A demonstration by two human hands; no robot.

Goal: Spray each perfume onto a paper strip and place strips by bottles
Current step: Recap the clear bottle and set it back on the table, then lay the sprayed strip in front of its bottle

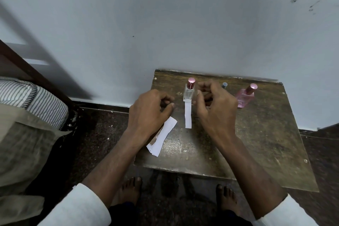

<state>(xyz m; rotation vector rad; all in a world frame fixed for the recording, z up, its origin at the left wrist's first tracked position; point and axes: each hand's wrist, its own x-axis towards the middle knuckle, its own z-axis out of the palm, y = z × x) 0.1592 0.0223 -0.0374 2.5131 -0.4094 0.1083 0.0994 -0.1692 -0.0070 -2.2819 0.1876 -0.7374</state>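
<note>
A brown, scratched tabletop (256, 134) stands against a pale blue wall (165, 24) with a few dark marks on it. The floor (102, 126) below is dark and speckled. At the left is a bed with a dark wooden frame (27, 68), a striped mattress (42, 101) and a grey-green blanket (22, 143). Two bare feet (131, 191) rest on the floor under the tabletop's near edge.
</note>
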